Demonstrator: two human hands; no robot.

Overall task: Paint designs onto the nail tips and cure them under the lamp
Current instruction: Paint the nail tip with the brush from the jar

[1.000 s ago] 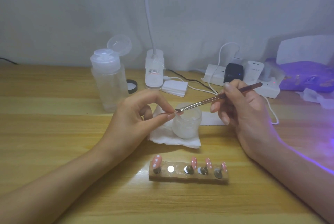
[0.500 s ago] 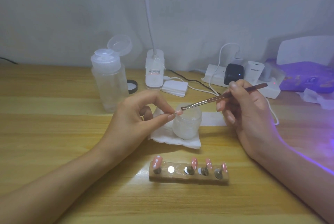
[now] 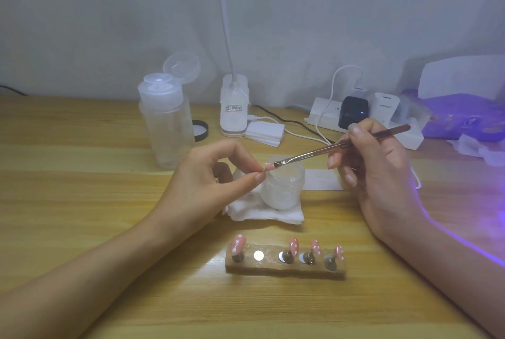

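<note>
My left hand (image 3: 207,182) pinches a small pink nail tip (image 3: 269,167) between thumb and forefinger, above a frosted jar (image 3: 284,188). My right hand (image 3: 374,174) grips a thin brush (image 3: 341,147), whose flat bristle end sits right beside the nail tip. In front of me a wooden holder (image 3: 284,267) carries several pink nail tips with white dots on small stands; one magnet spot on it is bare. The curing lamp (image 3: 464,109) glows violet at the far right.
The jar stands on a folded white cloth (image 3: 265,213). Behind are a clear pump bottle (image 3: 166,125) with its lid flipped up, a black cap (image 3: 200,130), a white desk-lamp base (image 3: 234,109), white pads (image 3: 265,133), and a power strip (image 3: 363,120) with chargers and cables.
My right hand has shifted a little to the right and up, drawing the brush tip from on the nail tip to just beside it. My left hand has stayed put.
</note>
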